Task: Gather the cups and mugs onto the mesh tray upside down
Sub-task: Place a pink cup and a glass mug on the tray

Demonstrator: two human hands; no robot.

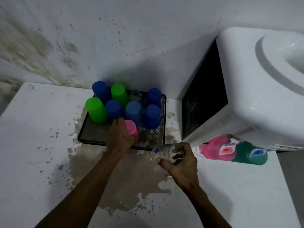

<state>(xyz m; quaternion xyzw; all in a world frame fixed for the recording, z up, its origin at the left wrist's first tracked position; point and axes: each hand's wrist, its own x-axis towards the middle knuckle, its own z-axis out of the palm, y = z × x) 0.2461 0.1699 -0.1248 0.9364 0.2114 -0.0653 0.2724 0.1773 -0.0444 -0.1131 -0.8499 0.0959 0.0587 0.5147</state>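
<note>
A black mesh tray [92,132] lies on a white table against the wall. Several plastic cups stand upside down on it, among them a green cup [96,112], a dark blue cup [152,116] and a light blue cup [134,112]. A clear glass [135,95] stands at the tray's back. My left hand [119,137] grips a pink cup [131,129], held upside down at the tray's front. My right hand [181,160] holds a clear glass tumbler [162,151] tilted on its side, just off the tray's front right corner.
A white water dispenser [256,96] stands right of the tray, its dark rear grille [204,96] facing it. A red mug [217,148] and a green mug [250,153] lie beneath its edge. The white table [32,145] has peeled, stained paint.
</note>
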